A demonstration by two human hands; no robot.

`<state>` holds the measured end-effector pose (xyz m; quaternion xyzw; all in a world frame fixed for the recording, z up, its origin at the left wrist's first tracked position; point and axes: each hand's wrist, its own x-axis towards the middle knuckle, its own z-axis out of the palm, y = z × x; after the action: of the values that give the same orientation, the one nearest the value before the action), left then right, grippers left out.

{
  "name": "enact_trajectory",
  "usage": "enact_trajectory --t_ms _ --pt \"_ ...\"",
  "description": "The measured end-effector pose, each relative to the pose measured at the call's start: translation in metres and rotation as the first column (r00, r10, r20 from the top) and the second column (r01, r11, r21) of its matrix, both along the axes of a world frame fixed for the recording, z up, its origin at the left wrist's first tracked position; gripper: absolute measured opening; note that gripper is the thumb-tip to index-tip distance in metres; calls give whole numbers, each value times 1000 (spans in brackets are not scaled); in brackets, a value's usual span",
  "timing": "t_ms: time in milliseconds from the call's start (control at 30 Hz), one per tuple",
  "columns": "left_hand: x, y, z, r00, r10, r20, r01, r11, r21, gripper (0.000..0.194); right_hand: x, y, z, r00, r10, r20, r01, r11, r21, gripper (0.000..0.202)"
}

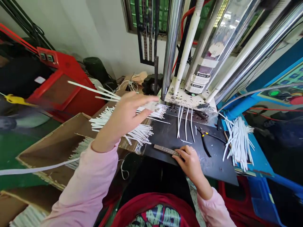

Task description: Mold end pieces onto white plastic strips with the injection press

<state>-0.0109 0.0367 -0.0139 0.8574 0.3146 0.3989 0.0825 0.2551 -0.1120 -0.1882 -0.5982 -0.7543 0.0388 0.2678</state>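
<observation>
My left hand (127, 113) is closed around a few white cables (92, 90), whose long ends stick out to the left behind it. The fingertips are slightly blurred. Below that hand lies a pile of white cables (139, 134) on a cardboard box. My right hand (189, 159) rests at the near edge of the black worktable (161, 164), its thumb and fingers pinching the right end of a flat metal bar with small notches (165, 149). Several white cables (186, 126) hang out from under the machine's press plate (187, 97) onto the table.
Cutting pliers with black handles (205, 143) lie right of the hanging cables. A bundle of white cables (241, 142) sits on the blue machine frame at the right. Open cardboard boxes (54, 142) stand at the left, near a red machine (61, 85). Steel columns (174, 41) rise behind the table.
</observation>
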Motion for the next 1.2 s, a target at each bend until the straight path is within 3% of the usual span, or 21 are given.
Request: enact_trajectory --t_ms 100,167,233,300,367,500,633,733,900,1067,1133,1200 --pt "-11 29 -60 976 49 -213 -74 991 -108 26 -4 5 0 1000 4 -27 -4 1000 -12 23" --pt "-19 37 -97 950 54 -307 -112 978 -175 27 -2 8 5 998 15 -61 -19 998 -60 23" --pt "-25 36 -124 928 47 -370 -140 963 -229 28 3 16 14 994 33 -105 -46 992 -121 25" --pt "-29 30 -138 909 34 -414 -168 942 -291 31 9 30 24 990 39 -138 -61 985 -163 25" --pt "-31 25 -140 894 9 -448 -194 909 -368 38 13 54 32 988 31 -151 -58 982 -178 23" --pt "-28 23 -129 868 -53 -494 -214 857 -468 49 13 113 37 990 9 -138 -41 974 -225 21" --pt "-3 36 -119 892 58 -449 -235 907 -349 29 -1 163 31 999 -42 16 45 946 -322 18" --pt "27 57 -116 871 105 -479 -240 943 -231 20 -10 182 27 995 -56 86 83 933 -351 12" --pt "62 89 -124 837 50 -544 -175 968 -181 16 -15 182 27 985 -30 173 94 921 -378 6" --pt "64 96 -131 832 27 -555 -118 984 -130 16 -3 149 37 971 7 241 82 930 -358 16" --pt "62 94 -130 843 30 -537 -106 988 -111 18 9 133 43 961 -12 276 96 951 -295 17" --pt "59 93 -124 859 51 -510 -113 989 -93 20 27 117 48 951 -67 301 104 989 -109 22"
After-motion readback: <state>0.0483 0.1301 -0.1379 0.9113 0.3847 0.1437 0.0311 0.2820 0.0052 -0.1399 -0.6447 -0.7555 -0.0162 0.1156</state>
